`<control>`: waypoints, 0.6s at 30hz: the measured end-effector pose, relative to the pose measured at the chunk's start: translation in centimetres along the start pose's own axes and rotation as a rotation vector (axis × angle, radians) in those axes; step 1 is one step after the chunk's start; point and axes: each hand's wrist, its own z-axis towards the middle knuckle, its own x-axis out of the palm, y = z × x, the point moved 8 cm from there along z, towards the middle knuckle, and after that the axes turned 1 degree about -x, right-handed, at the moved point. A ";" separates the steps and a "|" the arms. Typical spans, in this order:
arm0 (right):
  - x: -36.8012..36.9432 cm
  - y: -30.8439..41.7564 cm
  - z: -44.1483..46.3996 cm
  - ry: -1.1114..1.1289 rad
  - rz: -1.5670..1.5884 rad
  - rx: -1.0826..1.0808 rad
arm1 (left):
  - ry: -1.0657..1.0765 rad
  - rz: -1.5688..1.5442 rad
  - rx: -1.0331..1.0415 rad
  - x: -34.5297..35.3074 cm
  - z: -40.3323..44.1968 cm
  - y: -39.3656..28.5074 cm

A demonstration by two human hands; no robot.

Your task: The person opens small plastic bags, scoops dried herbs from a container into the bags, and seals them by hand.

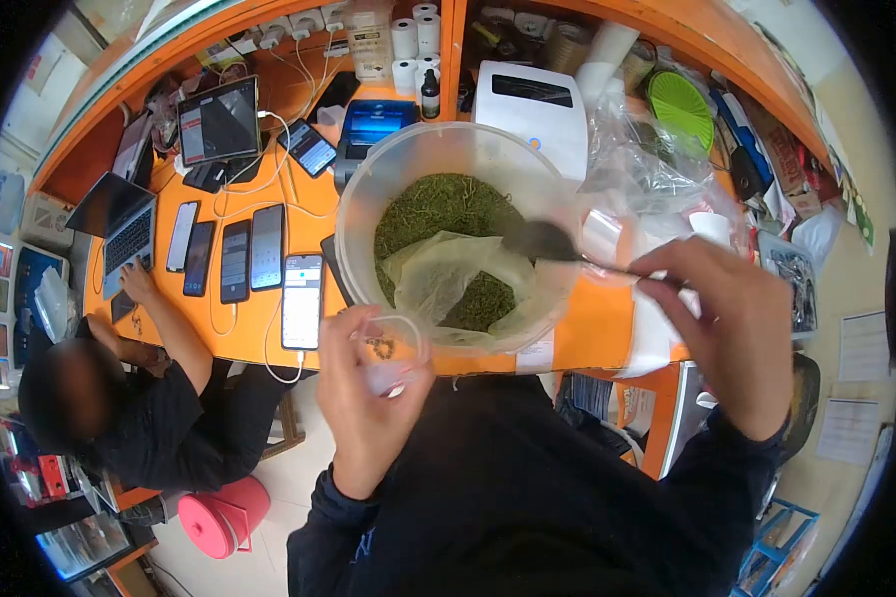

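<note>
A large translucent tub (358,189) stands at the table's front edge, holding green shredded leaf-like material (438,204) and a crumpled clear plastic bag (448,269). My left hand (373,398) is wrapped round a small clear plastic cup (393,348), in front of the tub's lower left rim. Between the thumb and fingers of my right hand (727,318) is the handle of a dark spoon (543,241). The spoon's bowl is over the right side of the tub, above the green material.
Several phones (267,247), a tablet (219,119) and a laptop (119,219) lie left on the orange table. A seated person (119,418) touches the laptop. Behind the tub are a white printer (531,114) and a blue-topped device (378,121); plastic bags (647,169) lie right.
</note>
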 end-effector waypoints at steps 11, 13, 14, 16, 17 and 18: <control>11.1 2.3 2.0 0.170 -0.257 -0.274 | 0.169 0.133 0.045 3.0 2.5 0.4; 11.7 1.5 2.5 0.160 -0.223 -0.277 | 0.146 -0.005 0.062 2.8 2.6 0.5; 12.0 1.2 2.8 0.135 -0.201 -0.271 | 0.118 -0.096 0.102 2.5 2.6 0.3; 11.6 0.8 3.4 0.091 -0.169 -0.281 | 0.087 -0.249 0.109 1.7 2.8 0.2; 11.2 0.7 3.6 0.078 -0.158 -0.297 | 0.084 -0.309 0.071 1.2 3.1 0.2; 10.8 0.8 3.6 0.069 -0.145 -0.315 | 0.080 -0.370 0.029 0.7 3.2 0.1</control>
